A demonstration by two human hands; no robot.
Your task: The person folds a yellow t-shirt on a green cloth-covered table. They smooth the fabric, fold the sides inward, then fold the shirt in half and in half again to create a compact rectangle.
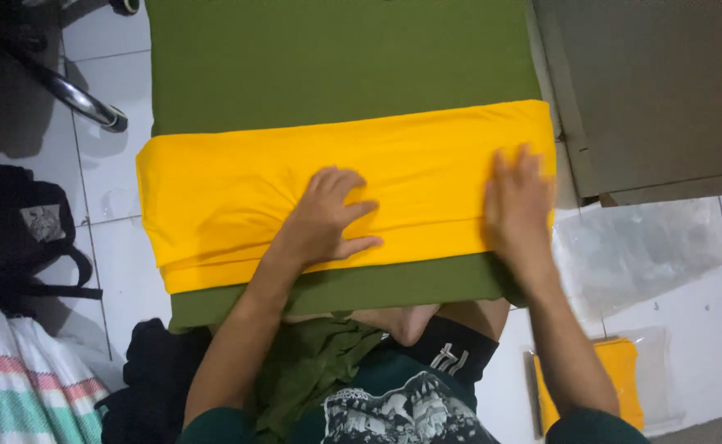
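We find a yellow garment [237, 201] laid out as a folded band across an olive-green cloth [336, 57] that covers a flat pad on the white tiled floor [114, 164]. Both hands are open and flat on the yellow fabric, clamped on nothing. The left hand [328, 215] presses near the middle of the band with fingers spread. The right hand [519, 201] lies at the band's right end, blurred, so we judge it to be sweeping over the cloth.

In our judgement the step in hand is smoothing the fold flat. A long crease runs just above the near edge, and wrinkles fan out from the left hand. The next move calls for an even pass toward the edges, with the layers kept square, before any further fold.

Limits of view: we cannot tell what kind of garment this is, since sleeves, collar and hem are tucked under. The right fingertips are smeared by motion. The pad beneath the green cloth is fully covered. A further piece of yellow cloth in a clear bag [624, 370] sits by the right forearm, partly hidden by it. A black bag [15, 238] and a striped cloth [15, 386] at left run off the frame's edge
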